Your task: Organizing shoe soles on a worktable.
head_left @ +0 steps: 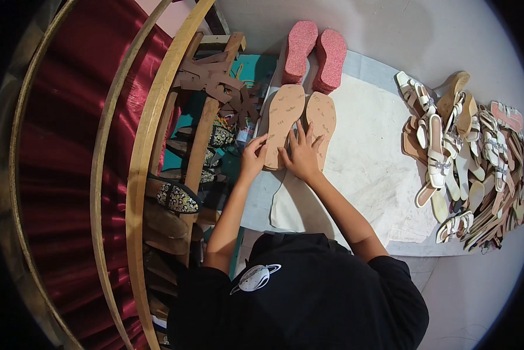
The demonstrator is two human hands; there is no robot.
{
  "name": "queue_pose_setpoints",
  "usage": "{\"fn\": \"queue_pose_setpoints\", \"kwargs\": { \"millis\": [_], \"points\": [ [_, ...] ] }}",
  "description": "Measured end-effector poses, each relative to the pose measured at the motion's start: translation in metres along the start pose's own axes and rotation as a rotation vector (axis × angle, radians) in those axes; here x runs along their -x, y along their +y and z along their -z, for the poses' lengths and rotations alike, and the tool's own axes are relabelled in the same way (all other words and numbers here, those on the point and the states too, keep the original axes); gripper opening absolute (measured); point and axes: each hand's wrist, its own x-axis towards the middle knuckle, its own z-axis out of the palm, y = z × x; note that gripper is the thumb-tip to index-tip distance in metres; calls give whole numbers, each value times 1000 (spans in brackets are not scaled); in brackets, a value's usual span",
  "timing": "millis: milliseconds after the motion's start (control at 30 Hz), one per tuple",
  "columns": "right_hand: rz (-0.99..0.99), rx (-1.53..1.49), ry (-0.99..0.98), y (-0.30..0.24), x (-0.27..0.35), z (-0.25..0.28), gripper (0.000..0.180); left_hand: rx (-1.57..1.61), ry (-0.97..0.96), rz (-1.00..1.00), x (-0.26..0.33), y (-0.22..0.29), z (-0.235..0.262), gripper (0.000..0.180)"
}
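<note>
Two tan shoe soles with small dark prints lie side by side on the white-covered work table. My right hand (303, 153) rests over them with its fingers spread, fingertips reaching onto the left sole (285, 114) and the right sole (325, 111). At the outer edge of the left sole is my left hand (253, 157), its fingers bent and close together against that edge. Just beyond the tan pair sit two thick pink speckled wedge soles, the left one (300, 49) and the right one (332, 55).
A heap of white and tan sandals (440, 151) covers the table's right end. On the left stands a wooden rack (197, 157) with patterned shoes (177, 196) and brown strap pieces (215, 81). A wall borders the far side. Dark red cloth (69, 146) hangs beyond wooden rails.
</note>
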Motion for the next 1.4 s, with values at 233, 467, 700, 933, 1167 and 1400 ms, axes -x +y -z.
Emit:
{"fn": "queue_pose_setpoints", "kwargs": {
  "millis": [233, 467, 700, 933, 1167, 1400],
  "points": [
    [-15, 14, -13, 2, 0, -2, 64, -92, -4, -19, 0, 5, 0, 27],
    [-36, 17, -74, -2, -2, 3, 61, -95, 22, -24, -2, 2, 0, 27],
    [-8, 80, -11, 2, -1, -8, 61, -182, -27, -49, -4, -4, 2, 29],
    [-45, 78, -3, 1, 14, 4, 57, -632, 154, -298, 5, 30, -3, 37],
    [-76, 71, 135, 20, 64, 42, 49, -663, 24, -398, 37, 75, -59, 34],
    [-289, 79, 286, 64, 128, 87, 49, -582, -279, -455, 64, 95, -135, 35]
  ]
}}
